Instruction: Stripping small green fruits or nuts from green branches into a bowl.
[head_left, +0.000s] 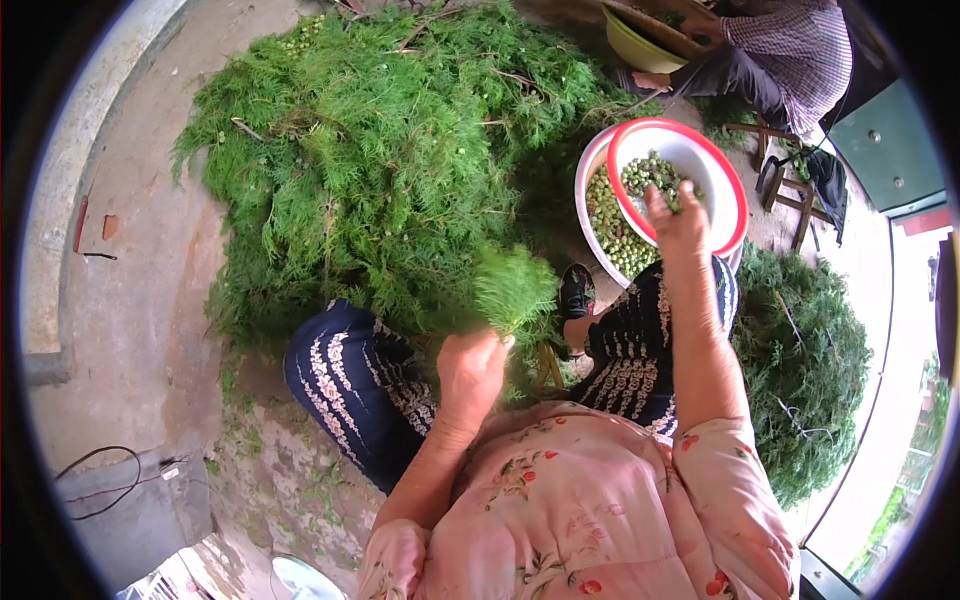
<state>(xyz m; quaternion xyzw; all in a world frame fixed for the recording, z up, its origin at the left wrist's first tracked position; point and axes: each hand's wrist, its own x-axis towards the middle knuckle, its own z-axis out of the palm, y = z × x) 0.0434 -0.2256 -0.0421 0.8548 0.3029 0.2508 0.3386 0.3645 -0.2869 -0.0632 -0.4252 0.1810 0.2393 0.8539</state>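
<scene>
My left hand (471, 371) grips a small feathery conifer sprig (516, 289), blurred at its tip, in front of my lap. My right hand (681, 225) reaches over a white plastic basin with a red rim (721, 187). Its fingers are spread, and nothing shows held between them. Small green cones (651, 174) lie in the basin, just beyond the fingertips. That basin rests tilted on a larger round container (582, 199), where more green cones (616, 229) are piled. A large heap of cut conifer branches (375, 165) lies before me.
Another darker pile of conifer branches (799, 375) lies to my right. At the upper right a person in a checked shirt (795, 56) sits by a yellow-green basin (637, 46). Wooden stools (796, 202) stand nearby. A black cable (112, 450) loops at the lower left.
</scene>
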